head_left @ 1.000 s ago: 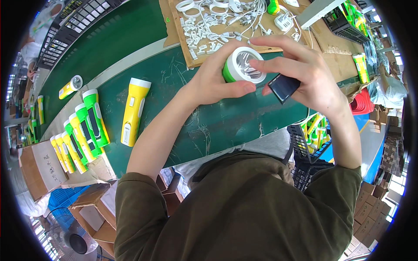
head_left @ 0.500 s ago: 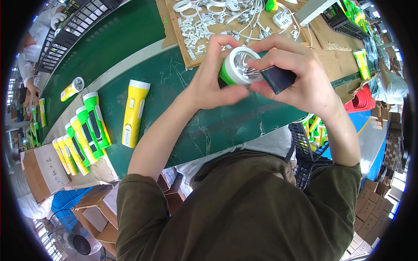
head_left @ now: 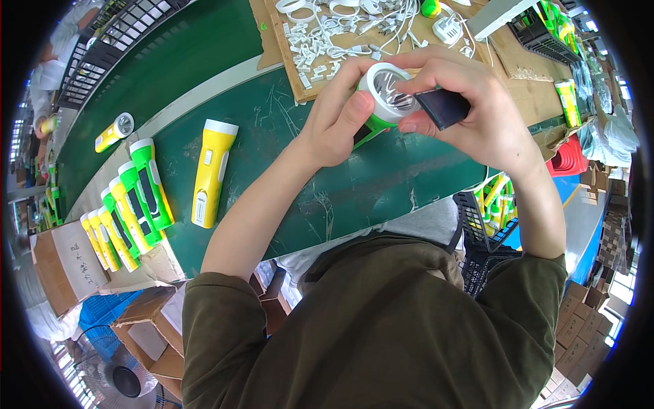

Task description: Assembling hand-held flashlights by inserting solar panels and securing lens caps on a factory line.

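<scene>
Fingers [head_left: 354, 112] of both hands clamp the green flashlight [head_left: 381, 102] between them

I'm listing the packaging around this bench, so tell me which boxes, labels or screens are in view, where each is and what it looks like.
Brown cardboard box: lower left beside the row of torches, white label with dark writing on its side.
Stacked brown cartons: lower right on the floor, plain.
Flat cardboard sheet: top centre on the bench, strewn with white parts.
No screens in view.
</scene>
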`<action>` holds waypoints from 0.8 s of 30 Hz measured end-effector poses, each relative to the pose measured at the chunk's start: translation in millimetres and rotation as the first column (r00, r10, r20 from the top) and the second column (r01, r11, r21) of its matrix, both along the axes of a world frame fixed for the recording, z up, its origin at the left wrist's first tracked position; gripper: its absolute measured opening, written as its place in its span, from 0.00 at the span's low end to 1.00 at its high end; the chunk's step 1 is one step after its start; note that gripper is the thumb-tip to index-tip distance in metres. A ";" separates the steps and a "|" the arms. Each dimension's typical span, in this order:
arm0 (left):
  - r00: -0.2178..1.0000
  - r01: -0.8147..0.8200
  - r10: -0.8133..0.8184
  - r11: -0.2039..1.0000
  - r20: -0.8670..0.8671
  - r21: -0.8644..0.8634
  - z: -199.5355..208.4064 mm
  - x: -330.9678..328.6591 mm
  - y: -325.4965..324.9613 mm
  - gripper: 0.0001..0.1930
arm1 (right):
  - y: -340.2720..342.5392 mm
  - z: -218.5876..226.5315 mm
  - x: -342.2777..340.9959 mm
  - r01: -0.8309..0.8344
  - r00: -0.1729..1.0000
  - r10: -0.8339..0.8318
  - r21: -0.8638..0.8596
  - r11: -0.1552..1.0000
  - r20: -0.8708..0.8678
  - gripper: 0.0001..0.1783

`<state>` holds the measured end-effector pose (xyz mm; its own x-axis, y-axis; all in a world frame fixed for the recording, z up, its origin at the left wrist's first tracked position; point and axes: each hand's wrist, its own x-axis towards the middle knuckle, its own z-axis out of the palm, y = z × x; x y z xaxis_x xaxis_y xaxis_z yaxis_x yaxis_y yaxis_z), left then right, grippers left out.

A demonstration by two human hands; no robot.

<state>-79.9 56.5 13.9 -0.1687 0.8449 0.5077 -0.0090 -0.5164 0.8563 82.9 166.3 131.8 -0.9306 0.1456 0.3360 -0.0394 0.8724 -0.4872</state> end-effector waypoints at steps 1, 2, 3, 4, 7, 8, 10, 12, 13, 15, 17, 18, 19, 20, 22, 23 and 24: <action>1.000 -0.009 0.010 0.999 -0.009 0.033 1.2 -0.5 1.1 0.31 | 0.3 0.3 0.0 0.004 1.000 -0.004 -0.001 1.000 0.014 0.18; 1.000 -0.017 0.018 0.998 -0.016 0.064 2.1 -0.4 1.6 0.32 | -0.7 1.7 0.4 0.005 1.000 -0.005 -0.002 1.000 0.016 0.18; 1.000 -0.016 0.017 0.998 -0.015 0.062 3.2 -1.2 0.3 0.32 | -2.2 4.8 0.8 0.003 0.999 -0.004 0.010 1.000 0.045 0.18; 0.998 0.059 -0.058 0.998 0.035 -0.001 4.3 -2.8 -1.8 0.32 | -3.4 6.6 1.1 0.002 0.997 -0.003 0.022 1.000 0.075 0.18; 0.996 0.079 -0.078 0.996 0.047 -0.033 5.4 -3.4 -0.9 0.31 | -5.8 7.7 1.3 0.000 0.998 -0.002 0.033 0.999 0.063 0.17; 1.000 0.026 -0.026 1.000 0.003 -0.004 5.4 -3.4 0.8 0.32 | -6.0 7.7 1.9 0.002 0.998 -0.004 0.034 0.999 0.063 0.17; 1.000 0.003 -0.001 0.998 -0.029 0.059 5.3 -1.6 2.4 0.31 | -6.2 7.7 3.4 -0.007 0.997 0.007 0.000 1.000 0.078 0.17; 0.998 -0.015 0.023 0.992 -0.061 0.122 5.9 0.2 2.3 0.31 | -4.2 4.5 3.8 -0.015 0.998 0.014 0.019 1.000 0.061 0.16; 0.999 -0.014 0.018 0.996 -0.050 0.091 6.4 0.9 1.2 0.31 | -3.2 2.3 4.0 -0.026 0.999 0.024 0.038 0.999 0.045 0.16; 0.999 -0.012 0.014 0.998 -0.041 0.060 4.9 -0.8 -0.2 0.32 | -2.8 -2.4 4.1 -0.002 1.000 0.002 0.020 1.000 0.017 0.17; 0.998 0.041 -0.043 0.997 -0.037 -0.060 0.5 -4.5 -1.5 0.32 | -4.3 -4.0 3.6 0.019 1.000 -0.019 0.000 1.000 -0.011 0.18; 0.998 0.041 -0.044 0.997 -0.038 -0.060 1.2 -6.5 -1.7 0.32 | -6.4 -4.1 3.0 0.024 0.999 -0.024 -0.002 1.000 -0.032 0.18; 0.995 0.091 -0.094 0.992 -0.025 -0.086 2.4 -8.6 -1.8 0.33 | -7.5 -4.2 2.8 0.029 0.998 -0.029 -0.004 1.000 -0.052 0.18; 0.990 0.140 -0.142 0.984 -0.010 -0.111 3.9 -9.3 -2.4 0.34 | -7.1 -4.3 2.4 0.029 0.998 -0.029 -0.005 1.000 -0.052 0.18; 0.990 0.133 -0.129 0.988 0.054 -0.080 1.9 -3.4 -1.6 0.34 | -5.2 -4.0 1.0 0.024 0.998 -0.023 0.020 1.000 -0.055 0.17; 0.986 0.123 -0.117 0.991 0.118 -0.050 2.3 -1.0 -1.6 0.34 | -4.7 -3.2 0.6 0.024 0.998 -0.023 0.019 1.000 -0.055 0.17; 0.986 0.123 -0.117 0.991 0.119 -0.051 3.7 -1.1 -2.5 0.34 | -4.2 -1.6 0.3 0.034 0.999 -0.034 -0.008 0.999 -0.018 0.17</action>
<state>-81.1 54.0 17.6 -0.1189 0.8899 0.4404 -0.1682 -0.4551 0.8744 83.1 162.0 130.2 -0.9187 0.1795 0.3518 -0.0191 0.8695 -0.4936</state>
